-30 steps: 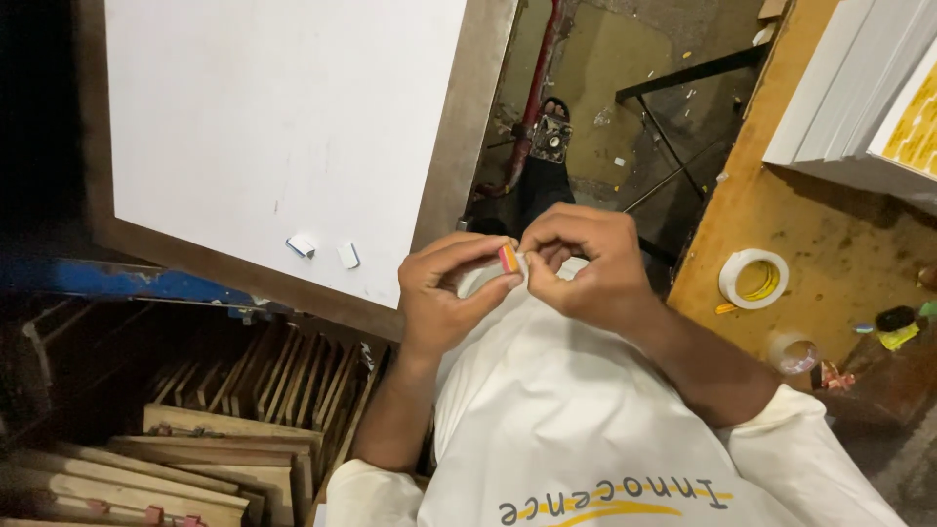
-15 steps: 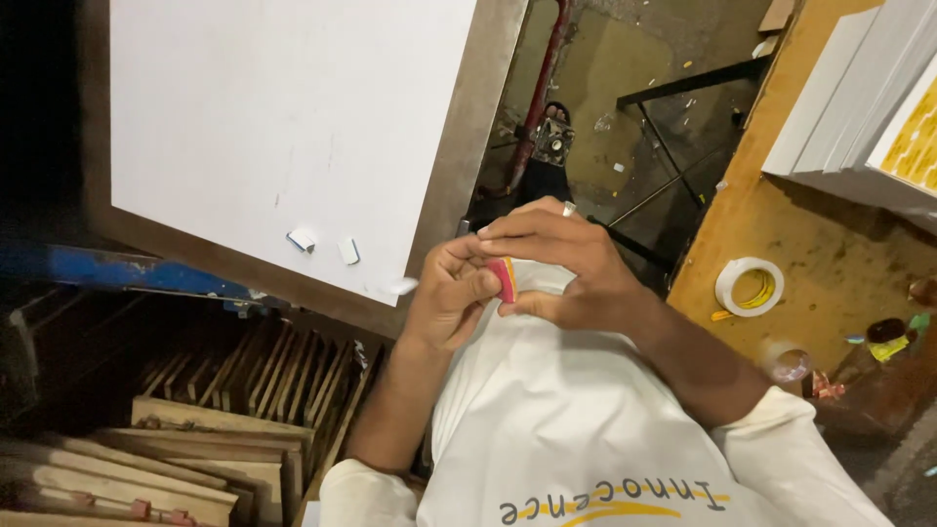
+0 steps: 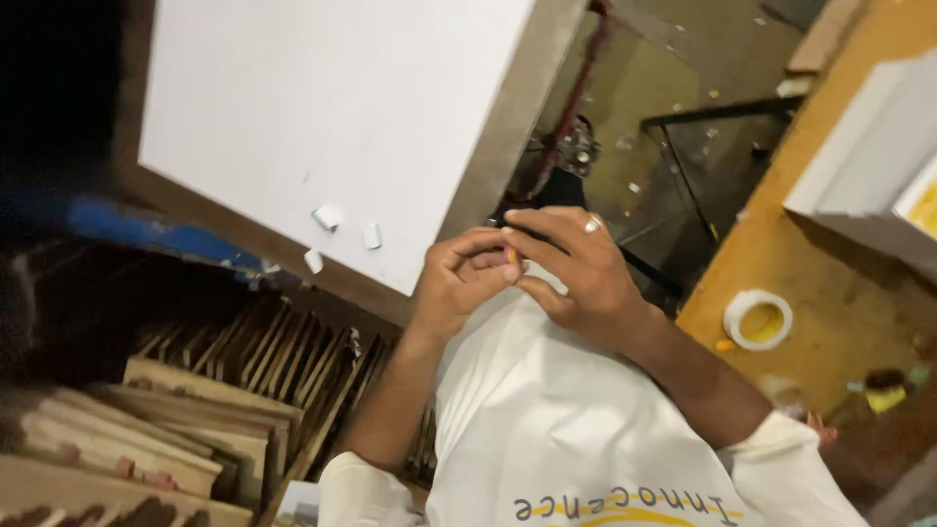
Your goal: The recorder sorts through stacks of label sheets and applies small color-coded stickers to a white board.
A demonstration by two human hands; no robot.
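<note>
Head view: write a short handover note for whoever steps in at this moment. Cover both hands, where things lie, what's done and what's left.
Left hand and right hand: together in front of the chest, fingertips pinching a small orange piece; ring on the right hand.
White board: lies in a brown frame ahead, with three small white bits near its lower edge.
Tape roll: on the yellow bench at right, untouched.
Wooden frames: stacked at lower left.
Done or left: cannot tell from this view.

Small orange piece [image 3: 511,256] between the fingertips. Silver ring [image 3: 591,225] on one finger. Beyond the fingers, white board [image 3: 322,107], brown frame [image 3: 508,122]. Right of the fingers, white tape roll [image 3: 757,319] with yellow centre, ochre table [image 3: 830,263].
</note>
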